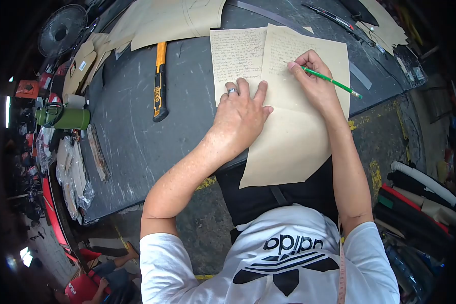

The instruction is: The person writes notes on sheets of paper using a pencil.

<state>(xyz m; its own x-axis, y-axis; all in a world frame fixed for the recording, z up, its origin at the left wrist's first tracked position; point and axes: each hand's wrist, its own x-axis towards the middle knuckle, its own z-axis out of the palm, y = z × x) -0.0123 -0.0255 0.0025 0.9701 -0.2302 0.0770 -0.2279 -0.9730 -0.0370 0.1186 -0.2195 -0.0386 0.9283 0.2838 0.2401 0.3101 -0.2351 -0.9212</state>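
Between the fingers of my right hand (316, 83) is a green pencil (334, 81), its tip end near the handwriting on a large brown paper sheet (294, 137). That sheet hangs over the table's near edge. My left hand (242, 114) lies flat with fingers spread, a ring on one of them. It presses on the lower part of a handwritten page (238, 53) and the left edge of the brown sheet. Lines of small writing cover the page; on the sheet, fainter writing shows near the top.
A black-and-yellow hammer-like tool (160, 83) lies on the dark table (126, 152). Brown pattern paper (180, 20) is at the back. A green bottle (63, 117) and plastic-wrapped pieces (73, 172) sit left. Metal rulers (360, 76) and a cutter (329, 16) are right. A seated person (93, 283) is lower left.
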